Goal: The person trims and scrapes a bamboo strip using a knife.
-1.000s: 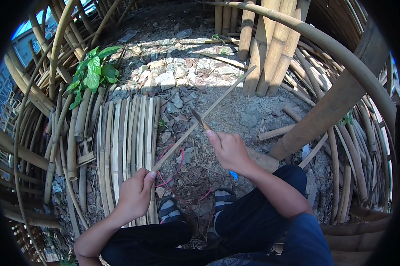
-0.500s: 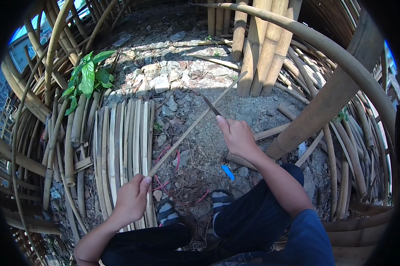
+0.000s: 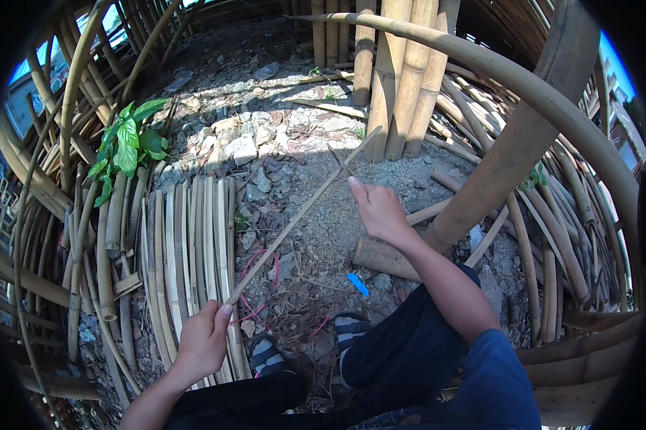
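My left hand [image 3: 201,342] is closed round the near end of a long, thin bamboo strip [image 3: 288,228]. The strip slants up and away to the right, its far end close to the upright bamboo poles. In my right hand [image 3: 378,209] is a knife [image 3: 339,160] with a dark narrow blade pointing up and to the left. The blade crosses the strip toward its far end; I cannot tell whether they touch. Its handle is hidden in my fist. Beside my left hand lies a row of split bamboo slats [image 3: 198,251] on the ground.
A thick bamboo pole [image 3: 505,154] leans on the right, with a curved pole [image 3: 473,50] arching overhead. Several upright poles [image 3: 409,86] stand ahead. Bamboo is stacked at both sides. A leafy plant [image 3: 128,143], pink cord [image 3: 274,276] and a blue scrap [image 3: 358,284] are around the stony ground.
The whole view has shifted slightly, moving the scene left and down in the picture. The knife blade now crosses the strip, having been to its right before. Both hands keep their grip.
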Motion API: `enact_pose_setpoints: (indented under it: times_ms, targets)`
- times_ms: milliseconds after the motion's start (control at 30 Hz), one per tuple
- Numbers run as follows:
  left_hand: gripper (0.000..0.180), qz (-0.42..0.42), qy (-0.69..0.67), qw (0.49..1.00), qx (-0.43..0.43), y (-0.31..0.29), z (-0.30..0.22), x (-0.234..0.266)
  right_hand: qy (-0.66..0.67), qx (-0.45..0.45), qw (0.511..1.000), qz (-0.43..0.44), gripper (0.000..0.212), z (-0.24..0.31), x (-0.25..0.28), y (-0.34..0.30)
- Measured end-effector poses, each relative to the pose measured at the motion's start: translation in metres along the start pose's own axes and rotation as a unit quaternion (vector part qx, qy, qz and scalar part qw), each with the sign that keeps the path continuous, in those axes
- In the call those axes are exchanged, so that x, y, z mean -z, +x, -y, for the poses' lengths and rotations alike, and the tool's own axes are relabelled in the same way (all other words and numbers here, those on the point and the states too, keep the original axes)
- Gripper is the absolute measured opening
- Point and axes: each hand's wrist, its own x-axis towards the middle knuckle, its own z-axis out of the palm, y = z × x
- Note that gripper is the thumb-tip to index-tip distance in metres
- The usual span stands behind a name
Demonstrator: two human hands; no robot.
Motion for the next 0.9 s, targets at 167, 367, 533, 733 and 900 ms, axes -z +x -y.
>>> enact_pose_setpoints:
  times_ms: [167,367,533,733,900]
  targets:
    - [0.041,-0.002,0.006,1.0,-0.005,0.003,-0.001,-0.001,0.027,0.071,0.992,0.096,0.067,0.038,-0.024,-0.055]
    - [0.04,-0.007,-0.005,1.0,-0.006,0.001,0.0,0.002,-0.017,0.048,0.997,0.06,0.068,0.009,0.002,-0.011]
    - [0.04,0.003,0.002,1.0,0.01,0.004,0.007,-0.001,-0.068,-0.001,0.997,0.019,0.07,-0.015,0.004,0.017]
    - [0.04,0.009,0.0,1.0,0.005,0.004,0.007,-0.001,-0.047,0.089,0.984,0.149,0.071,0.034,-0.021,-0.04]
    - [0.042,0.005,-0.002,1.0,-0.004,0.006,0.012,-0.004,-0.095,-0.002,0.992,0.085,0.074,-0.024,0.013,0.024]
